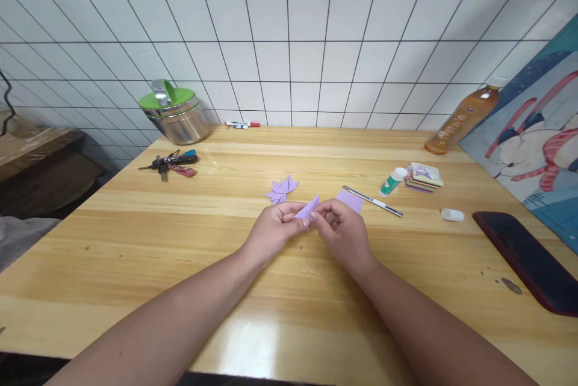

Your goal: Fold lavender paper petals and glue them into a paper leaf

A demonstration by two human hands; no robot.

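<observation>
Folded purple paper [307,209] held over a glossy wooden bench [180,253]

The bench has a pale yellow-brown grain, a bright reflection near its front edge and some dark marks toward the right. Behind it rises a wall [271,18] of white tiles with dark joint lines. At the back left stands a steel pot [185,126] with a green lid, a bunch of keys [163,162] in front of it; a red-ended marker [244,125] lies near the wall. At the right are an amber bottle [463,118], a cartoon picture [542,127], a dark-screened phone [533,259], a loose white cap [452,215], a stack of coloured paper [424,177] and a glue stick [391,183]. Brown cardboard [40,142] shows beyond the left end.

The folded paper is a small, plain lilac piece with a sharp point, tilted up and to the right. It is in front of a spiky lilac paper cluster [280,189]. The left hand [275,228] has its grip clamped on the paper; the right hand [347,230] pinches its right edge. Just beyond the right hand, a slim cutter [374,201] lies partly over a flat purple sheet [350,201].
</observation>
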